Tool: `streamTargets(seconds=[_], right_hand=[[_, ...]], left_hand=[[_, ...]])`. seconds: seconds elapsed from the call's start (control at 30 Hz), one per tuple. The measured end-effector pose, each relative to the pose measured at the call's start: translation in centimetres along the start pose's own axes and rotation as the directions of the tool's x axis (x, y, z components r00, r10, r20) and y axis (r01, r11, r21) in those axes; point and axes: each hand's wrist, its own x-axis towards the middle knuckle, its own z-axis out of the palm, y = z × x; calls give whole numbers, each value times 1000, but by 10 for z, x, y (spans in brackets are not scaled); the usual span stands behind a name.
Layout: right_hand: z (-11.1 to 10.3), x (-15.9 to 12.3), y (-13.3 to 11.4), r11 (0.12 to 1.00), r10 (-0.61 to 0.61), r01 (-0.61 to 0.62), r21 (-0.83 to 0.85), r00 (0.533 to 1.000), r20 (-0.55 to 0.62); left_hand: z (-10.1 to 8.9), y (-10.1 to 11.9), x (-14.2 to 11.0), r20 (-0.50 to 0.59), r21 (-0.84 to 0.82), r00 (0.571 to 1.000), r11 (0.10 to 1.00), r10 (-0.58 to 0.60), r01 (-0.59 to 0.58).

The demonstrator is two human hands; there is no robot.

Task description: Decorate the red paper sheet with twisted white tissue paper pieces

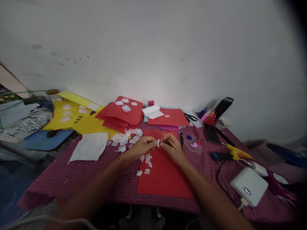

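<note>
A small white paper piece [158, 143] is pinched in the left hand [145, 147] above the red sheet [165, 179]; the right hand [173, 148] curls close beside, its grip unclear. Several seemingly shaped pieces [147, 171] lie along the sheet's left edge, a larger pile [122, 139], apparently unworked, beyond; the sheet's near half offers room.

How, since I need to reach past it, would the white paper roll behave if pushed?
The white paper roll would probably roll, being round and lying on its side. Its loose end looks thin, so it may flop or crease when lifted.
</note>
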Motion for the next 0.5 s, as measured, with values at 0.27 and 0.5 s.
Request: streamTargets(seconds=[0.27, 0.5], right_hand=[[-3, 0, 0, 997, 47, -44, 62, 998, -40], [-4, 0, -2, 995, 52, -51, 87, 999, -8]], left_hand=[[-3, 1, 0, -25, 21, 999, 1000, 23, -23], [-3, 4, 0, -26, 54, 1000, 999, 8, -7]])
